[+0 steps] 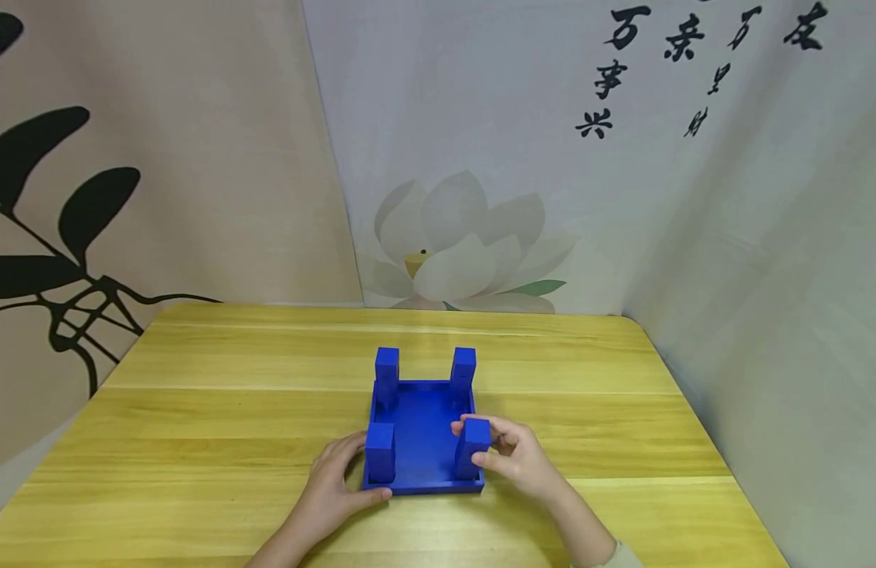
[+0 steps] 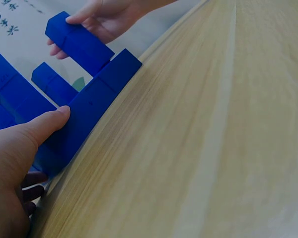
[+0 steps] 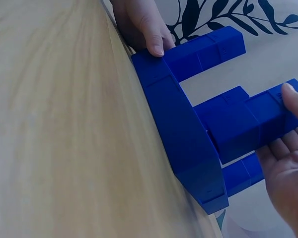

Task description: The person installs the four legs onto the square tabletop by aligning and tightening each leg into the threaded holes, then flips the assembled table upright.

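A blue rectangular tray-like base with a low rim lies on the table, a square blue post standing at each corner. My left hand holds the near-left corner, its thumb on the front rim and its fingers along the left side. Beside that hand rises the near-left post. With thumb and fingers, my right hand pinches the upper part of the near-right post, which leans slightly. Whether its foot is fully seated I cannot tell. The far-left post and far-right post stand untouched.
The wood-grain table extends around the base on all sides. Behind it hangs a pale curtain with a printed flower and dark characters. Another curtain runs along the right edge.
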Available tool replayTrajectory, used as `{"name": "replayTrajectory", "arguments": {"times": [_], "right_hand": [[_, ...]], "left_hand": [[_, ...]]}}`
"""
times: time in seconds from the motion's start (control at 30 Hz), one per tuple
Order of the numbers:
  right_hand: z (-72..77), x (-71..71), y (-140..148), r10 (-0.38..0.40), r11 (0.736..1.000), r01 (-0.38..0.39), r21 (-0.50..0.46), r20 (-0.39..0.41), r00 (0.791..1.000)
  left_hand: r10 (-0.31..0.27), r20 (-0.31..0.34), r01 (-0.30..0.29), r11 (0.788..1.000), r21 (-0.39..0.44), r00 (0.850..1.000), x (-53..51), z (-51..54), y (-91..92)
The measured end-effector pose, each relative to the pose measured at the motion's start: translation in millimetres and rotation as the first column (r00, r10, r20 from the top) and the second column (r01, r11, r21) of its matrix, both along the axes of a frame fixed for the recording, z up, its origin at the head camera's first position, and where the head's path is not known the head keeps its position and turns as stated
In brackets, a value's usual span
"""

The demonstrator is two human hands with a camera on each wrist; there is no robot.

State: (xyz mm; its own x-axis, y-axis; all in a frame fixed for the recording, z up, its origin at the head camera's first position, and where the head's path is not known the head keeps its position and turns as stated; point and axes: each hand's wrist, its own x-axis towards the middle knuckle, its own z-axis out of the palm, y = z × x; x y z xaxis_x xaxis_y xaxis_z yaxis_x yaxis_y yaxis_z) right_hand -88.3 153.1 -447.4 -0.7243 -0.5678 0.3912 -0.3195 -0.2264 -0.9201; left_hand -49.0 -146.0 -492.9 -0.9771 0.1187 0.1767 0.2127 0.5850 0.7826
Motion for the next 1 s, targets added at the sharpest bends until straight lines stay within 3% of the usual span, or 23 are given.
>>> {"name": "replayTrajectory", "arguments": {"times": [0.27, 0.47, 0.77, 0.9, 1.0], "right_hand": [[0.8, 3.2, -3, -0.128, 0.990, 0.127, 0.054, 0.014, 0.992], [-3.7, 2.8, -7, -0.180, 0.984, 0.180, 0.006, 0.000, 0.984], [-4.1, 6.3, -16, -0.286, 0.958, 0.283, 0.037, 0.118, 0.951], [-5.7, 6.9, -19, -0.274, 0.962, 0.274, 0.017, 0.119, 0.954], [-6.0, 4.6, -18, -0.209, 0.977, 0.210, -0.024, 0.030, 0.977]], "left_hand": [[0.001, -0.017, -0.001, 1.000, -0.001, 1.000, 1.7, 1.2, -0.1], [-0.004, -0.040, 0.004, 1.000, 0.004, 0.999, 2.2, 1.9, -0.4], [-0.003, -0.052, 0.003, 1.000, 0.004, 0.999, 2.3, 2.3, 0.1], [-0.004, -0.049, 0.004, 1.000, 0.008, 0.999, 2.5, 2.7, -0.3], [-0.004, -0.044, 0.005, 1.000, 0.009, 0.999, 2.4, 2.5, -0.6]]}}
